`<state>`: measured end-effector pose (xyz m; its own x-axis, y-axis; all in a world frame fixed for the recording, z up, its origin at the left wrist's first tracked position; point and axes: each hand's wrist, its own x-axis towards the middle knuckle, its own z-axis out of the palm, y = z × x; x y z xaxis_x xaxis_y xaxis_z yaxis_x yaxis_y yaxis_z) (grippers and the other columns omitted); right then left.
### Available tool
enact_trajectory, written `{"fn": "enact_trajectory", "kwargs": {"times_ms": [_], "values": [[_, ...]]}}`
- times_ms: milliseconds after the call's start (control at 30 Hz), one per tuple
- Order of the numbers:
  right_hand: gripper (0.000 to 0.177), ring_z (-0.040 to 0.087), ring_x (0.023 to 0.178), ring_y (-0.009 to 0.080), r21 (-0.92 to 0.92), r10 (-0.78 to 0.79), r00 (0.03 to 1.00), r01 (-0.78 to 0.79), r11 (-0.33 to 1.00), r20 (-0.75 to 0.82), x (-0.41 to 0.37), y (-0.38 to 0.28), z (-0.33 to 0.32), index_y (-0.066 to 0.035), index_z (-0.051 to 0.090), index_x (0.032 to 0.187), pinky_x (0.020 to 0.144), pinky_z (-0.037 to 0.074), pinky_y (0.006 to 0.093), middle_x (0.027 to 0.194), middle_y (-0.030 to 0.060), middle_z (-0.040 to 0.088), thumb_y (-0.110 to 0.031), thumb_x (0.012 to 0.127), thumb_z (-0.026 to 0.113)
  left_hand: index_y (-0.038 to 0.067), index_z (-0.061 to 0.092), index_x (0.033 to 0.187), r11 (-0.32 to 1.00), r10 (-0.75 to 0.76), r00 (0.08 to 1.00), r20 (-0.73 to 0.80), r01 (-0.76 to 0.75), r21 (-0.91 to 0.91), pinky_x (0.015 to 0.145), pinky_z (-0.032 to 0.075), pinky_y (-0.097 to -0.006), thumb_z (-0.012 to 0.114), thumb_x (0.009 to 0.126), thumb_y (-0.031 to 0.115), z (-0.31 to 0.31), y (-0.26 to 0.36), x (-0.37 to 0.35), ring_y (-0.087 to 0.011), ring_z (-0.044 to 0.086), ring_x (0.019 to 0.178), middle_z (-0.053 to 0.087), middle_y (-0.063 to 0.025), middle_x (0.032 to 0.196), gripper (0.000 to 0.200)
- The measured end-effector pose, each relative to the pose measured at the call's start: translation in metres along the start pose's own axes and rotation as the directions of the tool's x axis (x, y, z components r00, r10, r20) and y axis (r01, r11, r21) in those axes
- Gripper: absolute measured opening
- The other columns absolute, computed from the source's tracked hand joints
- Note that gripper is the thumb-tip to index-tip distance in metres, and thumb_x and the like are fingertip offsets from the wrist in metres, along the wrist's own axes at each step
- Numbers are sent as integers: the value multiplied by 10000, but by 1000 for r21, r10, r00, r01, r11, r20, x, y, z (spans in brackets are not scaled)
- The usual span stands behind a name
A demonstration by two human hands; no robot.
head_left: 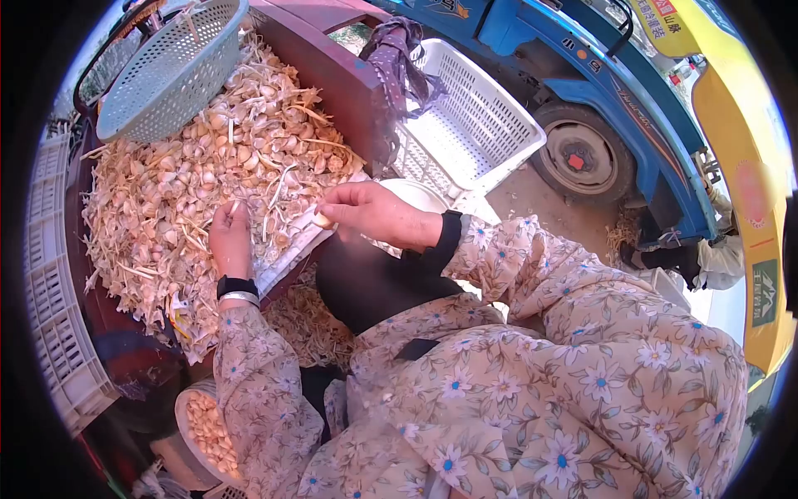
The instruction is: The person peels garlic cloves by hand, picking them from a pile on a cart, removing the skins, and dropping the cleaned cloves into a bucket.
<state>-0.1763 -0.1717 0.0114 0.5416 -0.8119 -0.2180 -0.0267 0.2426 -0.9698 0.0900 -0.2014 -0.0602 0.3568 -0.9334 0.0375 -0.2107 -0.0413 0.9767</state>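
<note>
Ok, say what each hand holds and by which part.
The right hand pinches a clove by one end, the other end showing. Whether the left hand holds anything cannot be told.

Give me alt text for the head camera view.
A right hand pinches a pale garlic clove near the left hand, at a heap of cloves and papery skins. Around them: a pale green basket, a bowl of peeled cloves, a white crate, a blue vehicle.

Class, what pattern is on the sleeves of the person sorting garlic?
Blue and pale flowers on beige sleeves, clearest in the head view.
</note>
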Motion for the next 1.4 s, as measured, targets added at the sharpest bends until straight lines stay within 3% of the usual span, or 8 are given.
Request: {"fn": "enact_trajectory", "kwargs": {"times_ms": [200, 367, 433, 633, 800, 1000, 1267, 1400], "values": [[335, 596, 745, 287, -888, -403, 914, 227, 400, 53, -39, 89, -82, -28, 613, 1000, 685, 471, 351, 816, 133, 618, -268, 768, 647, 61, 480, 1149, 850, -98, 976, 197, 185, -494, 409, 265, -170, 495, 903, 121, -7, 45, -36, -35, 370, 491, 572, -68, 857, 254], [359, 610, 775, 253, -599, -284, 952, 163, 784, -113, -37, 55, -49, -12, 609, 1006, 708, 474, 333, 839, 133, 630, -265, 759, 666, 8, 461, 1189, 667, 0, 959, 283, 211, -714, 424, 268, -168, 439, 928, 162, 2, 79, -76, -40, 352, 503, 564, -102, 918, 303], [304, 559, 766, 102, -366, -265, 958, 209, 907, -110, -22, 28, -26, -24, 597, 1044, 676, 452, 236, 843, 32, 618, -240, 834, 632, -3, 460, 1187, 608, -29, 951, 308, 261, -750, 448, 282, -173, 420, 943, 206, 6, 85, -88, -49, 366, 524, 550, -105, 928, 323], [296, 437, 582, 28, 159, -81, 993, 66, 985, 88, -4, -21, 37, -44, 587, 1043, 499, 372, 175, 799, -20, 579, -270, 854, 612, 14, 450, 1192, 701, -54, 982, 180, 166, -694, 506, 334, -178, 461, 933, 188, 21, 110, -129, -62, 416, 571, 541, -74, 915, 312], [301, 531, 825, 83, 72, -223, 963, 214, 974, 153, -12, -14, 54, -16, 605, 1024, 754, 433, 231, 798, 1, 578, -226, 816, 660, 37, 495, 1044, 792, -66, 990, 122, 126, -597, 496, 343, -162, 556, 878, 92, 12, 93, -147, -54, 436, 586, 549, -31, 818, 185], [217, 523, 738, 70, -78, -249, 949, 268, 960, 195, -17, -3, 57, -11, 607, 924, 672, 433, 211, 805, 1, 577, -158, 786, 688, 40, 485, 1014, 743, -195, 967, 165, 256, -618, 456, 326, -153, 514, 908, 140, 9, 90, -169, -42, 436, 568, 541, -22, 786, 148], [229, 503, 548, 74, 425, 73, 861, -320, 847, 502, -10, 4, 52, -9, 558, 957, 493, 410, 193, 701, 4, 557, -88, 780, 679, 55, 479, 1016, 612, -304, 895, 327, 447, -653, 426, 304, -143, 459, 934, 159, 3, 103, -188, -31, 401, 542, 521, -6, 812, 133], [226, 493, 553, 66, 236, 14, 887, -137, 962, 461, -17, -4, 60, -3, 560, 968, 501, 406, 186, 720, 0, 553, -94, 791, 668, 61, 482, 1018, 580, -278, 908, 313, 418, -699, 415, 296, -139, 456, 934, 148, -2, 97, -194, -25, 386, 533, 520, 3, 814, 124]]}}
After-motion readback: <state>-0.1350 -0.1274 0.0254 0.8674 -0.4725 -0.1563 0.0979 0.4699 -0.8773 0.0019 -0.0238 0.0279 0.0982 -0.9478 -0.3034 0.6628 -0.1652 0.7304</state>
